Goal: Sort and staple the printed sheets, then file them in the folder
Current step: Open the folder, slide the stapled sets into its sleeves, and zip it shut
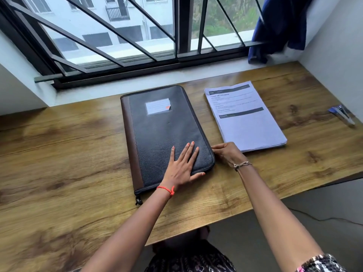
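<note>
A black zip folder [161, 122] with a brown spine and a label window lies shut on the wooden desk [68, 154]. My left hand [182, 163] rests flat on its near right corner, fingers spread. My right hand [225, 152] pinches at the folder's right edge near that corner, fingertips together at the zip line; what it holds is too small to tell. To the right of the folder lies a stack of printed sheets [247, 118], squared up, with its near left corner close to my right hand. A blue and white stapler [341, 113] lies near the desk's right edge.
A barred window [137, 36] runs along the far side of the desk above a white sill. A dark blue cloth [279, 26] hangs at the back right corner. The desk's near edge cuts away at the right, with grey floor and a cable below.
</note>
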A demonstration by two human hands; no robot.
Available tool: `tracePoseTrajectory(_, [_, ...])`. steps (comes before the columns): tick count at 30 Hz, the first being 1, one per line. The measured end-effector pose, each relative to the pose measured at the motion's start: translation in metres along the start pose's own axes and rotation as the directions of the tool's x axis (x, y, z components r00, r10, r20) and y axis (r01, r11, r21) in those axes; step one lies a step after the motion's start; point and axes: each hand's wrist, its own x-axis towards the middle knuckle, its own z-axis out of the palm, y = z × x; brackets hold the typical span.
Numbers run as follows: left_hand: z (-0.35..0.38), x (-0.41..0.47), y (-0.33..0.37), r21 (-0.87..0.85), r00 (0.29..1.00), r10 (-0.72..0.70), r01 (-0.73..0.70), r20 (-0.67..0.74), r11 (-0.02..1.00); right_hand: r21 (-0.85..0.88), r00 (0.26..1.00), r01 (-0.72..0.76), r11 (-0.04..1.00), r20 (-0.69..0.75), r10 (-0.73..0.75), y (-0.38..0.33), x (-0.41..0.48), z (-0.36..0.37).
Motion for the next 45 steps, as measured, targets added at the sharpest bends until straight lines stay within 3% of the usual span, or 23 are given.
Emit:
tracePoseTrajectory(7, [-0.002, -0.001, 0.0, 0.043, 1.0, 0.02, -0.02, -0.001, 0.999, 0.046, 0.996, 0.061, 0.997, -0.071, -0.058, 0.012, -0.021, 0.006])
tracePoseTrajectory(14, [-0.009, -0.011, -0.007, -0.038, 0.998, 0.045, -0.044, 0.038, 0.998, 0.089, 0.969, 0.116, 0.989, -0.228, -0.093, 0.026, -0.039, 0.017])
tracePoseTrajectory(19, [-0.014, -0.034, -0.03, -0.023, 0.996, 0.074, -0.072, 0.057, 0.997, 0.091, 0.888, 0.168, 0.982, -0.446, -0.11, 0.038, -0.05, 0.033])
tracePoseTrajectory(25, [-0.015, -0.063, -0.062, 0.003, 0.994, 0.087, -0.087, 0.06, 0.996, 0.235, 0.806, 0.163, 0.958, -0.591, 0.008, 0.049, -0.06, 0.059])
tracePoseTrajectory(29, [-0.02, -0.072, -0.067, -0.068, 0.986, 0.138, -0.132, 0.089, 0.989, 0.363, 0.793, 0.126, 0.923, -0.596, 0.126, 0.062, -0.063, 0.09])
tracePoseTrajectory(37, [-0.027, -0.082, -0.074, -0.309, 0.981, 0.17, -0.134, 0.092, 0.942, 0.524, 0.76, 0.213, 0.825, -0.619, 0.197, 0.059, -0.082, 0.154])
tracePoseTrajectory(41, [-0.03, -0.087, -0.077, -0.389, 0.981, 0.177, -0.134, 0.077, 0.911, 0.593, 0.786, 0.206, 0.778, -0.574, 0.229, 0.057, -0.088, 0.167])
tracePoseTrajectory(45, [-0.033, -0.094, -0.08, -0.446, 0.982, 0.171, -0.12, 0.075, 0.887, 0.576, 0.82, 0.121, 0.809, -0.517, 0.246, 0.063, -0.091, 0.188])
